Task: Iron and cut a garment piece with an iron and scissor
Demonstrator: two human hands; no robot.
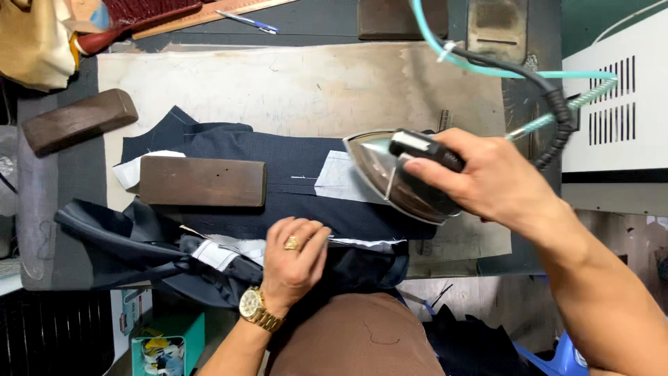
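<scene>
Right hand [497, 182] grips iron [396, 174], tilted above cloth [292, 167]. Left hand [296, 261] lies flat, fingers pinning the near fold. Advice: lower sole flat, keep fingers well apart from it.

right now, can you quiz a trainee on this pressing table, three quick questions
1. True or false: the right hand holds the iron.
2. What does the left hand rest on? A) dark cloth B) pen C) ruler
3. What lies on the cloth left of the iron?

Key
1. True
2. A
3. A wood block
</scene>
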